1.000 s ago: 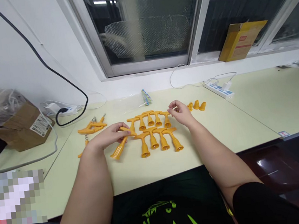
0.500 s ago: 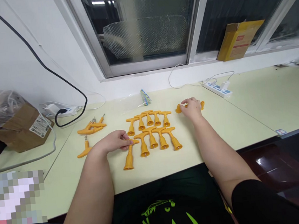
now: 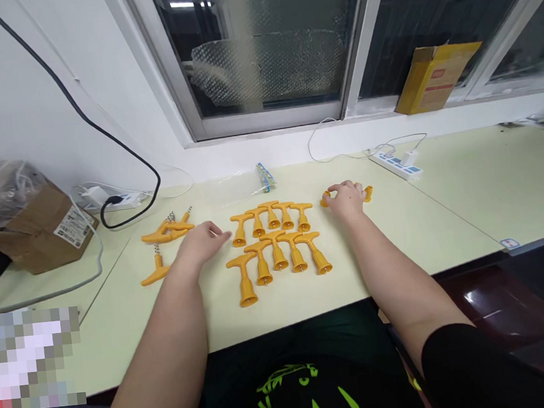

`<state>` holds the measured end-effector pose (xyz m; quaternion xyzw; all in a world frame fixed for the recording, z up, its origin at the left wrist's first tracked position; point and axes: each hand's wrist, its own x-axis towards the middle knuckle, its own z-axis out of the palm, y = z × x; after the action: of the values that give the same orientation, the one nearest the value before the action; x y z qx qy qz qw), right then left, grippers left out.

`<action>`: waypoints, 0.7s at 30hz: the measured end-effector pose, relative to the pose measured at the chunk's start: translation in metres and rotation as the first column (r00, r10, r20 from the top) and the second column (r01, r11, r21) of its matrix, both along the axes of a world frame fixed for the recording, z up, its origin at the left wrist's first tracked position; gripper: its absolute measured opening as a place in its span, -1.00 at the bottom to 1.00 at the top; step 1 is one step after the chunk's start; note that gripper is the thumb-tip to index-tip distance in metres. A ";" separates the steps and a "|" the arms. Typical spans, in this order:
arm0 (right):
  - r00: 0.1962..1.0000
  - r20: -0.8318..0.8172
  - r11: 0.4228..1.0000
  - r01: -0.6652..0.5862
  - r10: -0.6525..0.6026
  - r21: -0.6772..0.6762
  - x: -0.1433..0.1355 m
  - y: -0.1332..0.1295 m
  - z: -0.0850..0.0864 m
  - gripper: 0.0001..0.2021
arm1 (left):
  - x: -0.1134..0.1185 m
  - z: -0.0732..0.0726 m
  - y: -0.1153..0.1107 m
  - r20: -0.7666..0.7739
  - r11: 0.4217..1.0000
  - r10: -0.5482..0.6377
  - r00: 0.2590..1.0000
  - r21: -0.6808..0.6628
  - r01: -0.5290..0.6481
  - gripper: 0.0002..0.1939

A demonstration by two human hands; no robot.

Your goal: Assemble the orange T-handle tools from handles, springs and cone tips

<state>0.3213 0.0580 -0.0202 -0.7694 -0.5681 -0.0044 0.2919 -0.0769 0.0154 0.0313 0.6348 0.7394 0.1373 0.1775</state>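
Several yellow T-handled corkscrews with bell-shaped sleeves stand or lie in two rows mid-table; the nearest corkscrew (image 3: 246, 283) is at the front left of the rows. My left hand (image 3: 205, 239) hovers left of the back row, thumb and fingers a little apart, nothing in them. To the left lie bare T-handles with metal spirals, among them a front handle (image 3: 157, 271) and a group of handles (image 3: 167, 232). At the right, my right hand (image 3: 347, 200) curls over yellow bell-shaped sleeves, its fingertips on one sleeve (image 3: 325, 200); another sleeve (image 3: 368, 193) shows beyond it. The hand hides the others.
A clear plastic bag (image 3: 241, 184) lies behind the rows. Power strips sit by the wall, one strip (image 3: 396, 163) at right, with a black cable (image 3: 150, 190) at left. A cardboard box (image 3: 43, 226) stands far left, and a yellow box (image 3: 437, 79) leans on the window.
My left hand has let go of the front-left corkscrew and moved up and left. That corkscrew now lies turned in line with the front row. My right hand has barely shifted.
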 end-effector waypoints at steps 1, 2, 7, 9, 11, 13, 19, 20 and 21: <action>1.000 -0.004 1.000 0.002 -0.002 0.004 0.000 0.000 -0.001 -0.68 | -0.009 -0.002 0.009 -0.045 0.995 0.057 0.997 0.081 -0.053 -0.65; 1.000 -0.010 1.000 0.002 -0.001 0.011 0.000 0.001 -0.001 -0.70 | -0.019 -0.004 0.019 -0.105 0.986 0.090 0.990 0.148 -0.074 -0.65; 0.999 -0.036 0.994 -0.036 0.040 0.105 -0.003 0.000 -0.001 -0.77 | -0.060 -0.018 0.057 -0.366 0.983 0.154 0.918 0.154 -0.103 -0.37; 0.996 -0.055 0.983 -0.061 0.072 0.172 -0.005 -0.002 0.002 -0.79 | -0.068 -0.021 0.064 -0.386 0.989 0.137 0.912 0.097 -0.107 -0.40; 0.989 -0.077 0.965 -0.102 0.124 0.244 -0.008 -0.004 0.006 -0.81 | -0.072 -0.023 0.067 -0.388 0.993 0.120 0.914 0.063 -0.103 -0.50; 0.977 -0.094 0.939 -0.154 0.191 0.307 -0.012 -0.008 0.011 -0.84 | -0.073 -0.023 0.066 -0.385 0.993 0.102 0.917 0.095 -0.071 -0.59; 0.777 -0.390 0.838 -0.305 0.494 0.454 -0.032 -0.018 0.017 -0.83 | -0.052 -0.008 0.042 -0.203 0.946 0.051 0.978 0.323 0.018 -0.55; 0.695 -0.458 0.813 -0.337 0.555 0.475 -0.036 -0.019 0.016 -0.81 | -0.043 -0.003 0.035 -0.131 0.936 -0.007 0.991 0.347 0.053 -0.54; 0.612 -0.510 0.788 -0.369 0.605 0.492 -0.041 -0.020 0.015 -0.79 | -0.032 0.001 0.027 -0.047 0.923 -0.082 0.996 0.372 0.094 -0.54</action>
<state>0.2803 0.0380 -0.0052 -0.4725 -0.6123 0.2433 0.5854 -0.1092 0.0422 0.0324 0.6914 0.6732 0.2579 0.0482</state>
